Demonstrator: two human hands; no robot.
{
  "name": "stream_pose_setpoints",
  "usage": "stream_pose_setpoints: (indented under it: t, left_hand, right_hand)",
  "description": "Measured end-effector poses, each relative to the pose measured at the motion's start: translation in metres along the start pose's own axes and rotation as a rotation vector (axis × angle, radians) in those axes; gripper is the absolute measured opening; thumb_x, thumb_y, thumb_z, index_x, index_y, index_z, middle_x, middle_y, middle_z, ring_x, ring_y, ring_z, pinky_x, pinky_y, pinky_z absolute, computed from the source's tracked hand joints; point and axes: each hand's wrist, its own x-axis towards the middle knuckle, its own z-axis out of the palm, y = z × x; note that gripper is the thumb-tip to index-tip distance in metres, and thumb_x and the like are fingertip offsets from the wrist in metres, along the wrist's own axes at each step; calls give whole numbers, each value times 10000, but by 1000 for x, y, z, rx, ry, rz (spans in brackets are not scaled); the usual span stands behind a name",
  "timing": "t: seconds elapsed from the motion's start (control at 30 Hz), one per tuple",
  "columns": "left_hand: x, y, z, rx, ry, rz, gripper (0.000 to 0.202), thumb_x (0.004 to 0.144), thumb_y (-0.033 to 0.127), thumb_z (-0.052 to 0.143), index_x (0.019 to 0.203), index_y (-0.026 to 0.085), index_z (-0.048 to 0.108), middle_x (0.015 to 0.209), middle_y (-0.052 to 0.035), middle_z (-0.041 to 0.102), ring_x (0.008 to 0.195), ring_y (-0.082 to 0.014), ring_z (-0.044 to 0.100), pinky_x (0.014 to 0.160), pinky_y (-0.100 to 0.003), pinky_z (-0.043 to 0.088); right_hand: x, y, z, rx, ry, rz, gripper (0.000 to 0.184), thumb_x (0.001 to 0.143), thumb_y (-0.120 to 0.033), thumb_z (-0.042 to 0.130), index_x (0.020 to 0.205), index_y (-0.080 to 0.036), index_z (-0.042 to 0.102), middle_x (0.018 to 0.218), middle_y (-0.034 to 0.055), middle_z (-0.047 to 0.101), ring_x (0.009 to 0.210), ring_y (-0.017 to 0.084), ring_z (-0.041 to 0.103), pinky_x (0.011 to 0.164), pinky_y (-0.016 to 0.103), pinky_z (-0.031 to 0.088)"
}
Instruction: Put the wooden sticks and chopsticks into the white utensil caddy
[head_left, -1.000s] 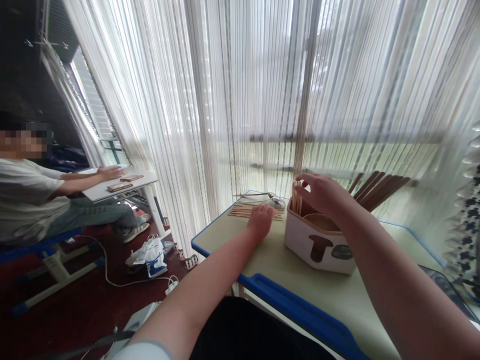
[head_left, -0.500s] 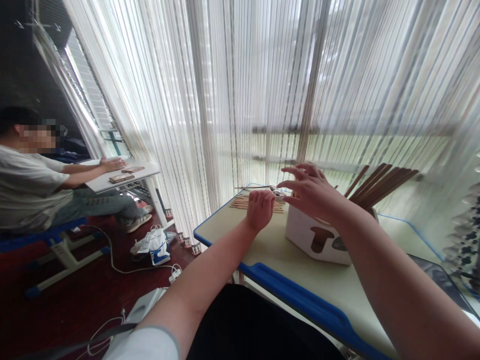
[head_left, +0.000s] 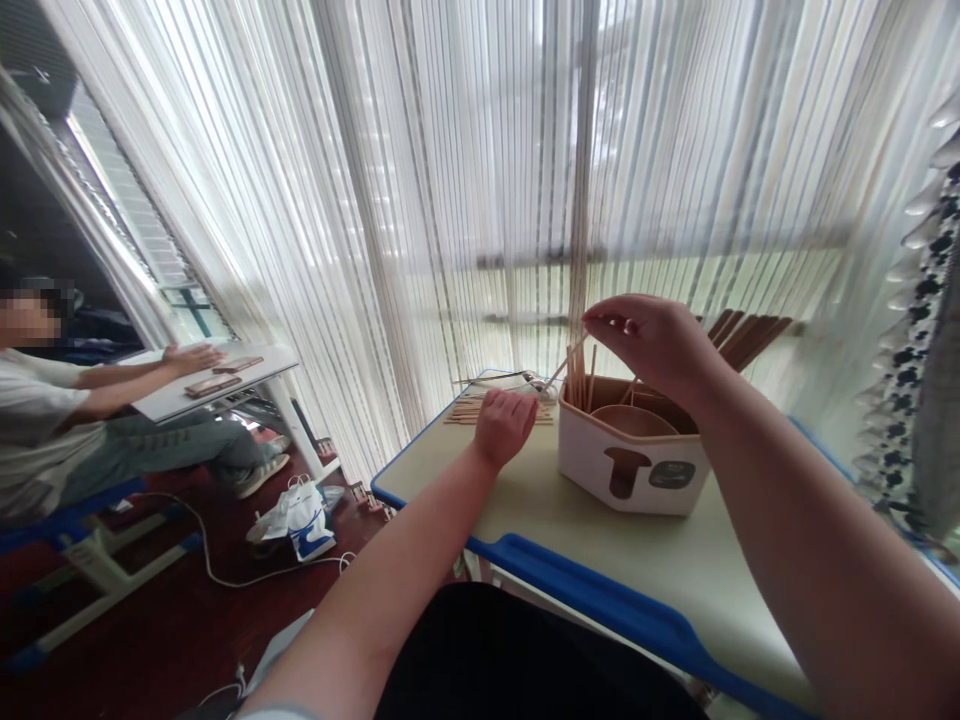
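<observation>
Head view: the only view – looking down over both forearms at a table (head_left: 600,610) with a blue edge
Right hand (head_left: 652,345): hovering above the holder's left end, thumb and fingertips pinching shut on the top of a light chopstick (head_left: 564,364) that is slanting down to the left
Left hand (head_left: 504,425): resting on the table just left of the holder, fingers curling into a loose fist – whether anything is inside it is hidden
Holder (head_left: 630,470): a white box with a mushroom print, standing on the table, more light sticks standing upright in its left end
Dark chopsticks (head_left: 750,335): leaning out behind the right wrist
Loose chopsticks (head_left: 469,410): lying flat beyond the left hand
Co-worker's hand (head_left: 187,357): resting on a separate desk, far left
</observation>
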Motion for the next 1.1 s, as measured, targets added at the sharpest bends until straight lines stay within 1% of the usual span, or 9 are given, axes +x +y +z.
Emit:
stream_pose_setpoints:
  t: [0.1,0.2,0.37,0.47,0.6,0.7,0.9,1.03,1.1]
  left_hand:
    - [1,4,0,-2,-16,30,261,930,288,347,968,186,585,861,-58,643,842,-164,574,862,-344,359]
    - [2,9,-1,-10,-27,28,265,933,287,341,953,189,587,855,-53,650,830,-159,579,871,-347,354]
    - [2,9,-1,-32,-94,-17,292,941,291,313,986,183,580,885,-66,656,850,-164,586,872,-346,361]
    - [1,8,3,-53,-199,-14,313,941,280,293,1014,180,580,918,-70,658,875,-164,590,860,-335,373]
    - [0,7,15,10,-408,-70,296,909,257,335,865,156,611,868,-86,656,858,-185,594,833,-340,399]
    - [-3,6,24,48,-530,-121,253,882,246,378,853,149,609,878,-94,654,859,-199,597,818,-348,417]
    - [-7,6,28,35,-596,-205,250,837,286,465,1028,160,563,993,-95,639,919,-216,585,811,-329,440]
    - [-6,6,27,80,-603,-268,297,817,270,494,1086,156,546,1065,-112,610,1013,-232,546,856,-332,429]
    - [-6,5,27,101,-620,-295,270,821,260,483,1055,157,569,1061,-113,608,1013,-232,546,849,-334,436]
  right_hand:
    - [1,4,-9,52,25,112,238,790,-386,556,871,-218,704,739,20,675,663,144,593,610,277,448]
    - [0,3,-5,155,12,166,276,769,-425,576,848,-198,712,715,19,680,650,144,600,574,266,440]
    - [1,1,2,176,-89,127,262,781,-401,560,826,-194,714,708,10,677,625,123,579,579,251,423]
    - [1,3,-6,115,48,142,261,796,-372,545,807,-167,706,677,19,659,613,113,552,574,240,397]
    - [1,9,-21,22,294,186,288,821,-380,513,777,-149,679,635,34,614,602,109,513,569,239,370]
    - [1,13,-28,-53,355,197,291,827,-390,503,779,-157,670,627,38,597,586,112,502,573,250,363]
    - [1,16,-20,-146,150,209,291,820,-379,506,792,-151,685,632,55,617,585,138,522,576,282,374]
    - [-1,20,-7,-60,-33,201,368,787,-328,551,1119,-177,605,787,53,673,556,126,542,523,266,395]
    - [-2,23,-2,-52,-118,181,428,771,-309,566,1186,-203,566,806,47,679,551,126,553,515,267,410]
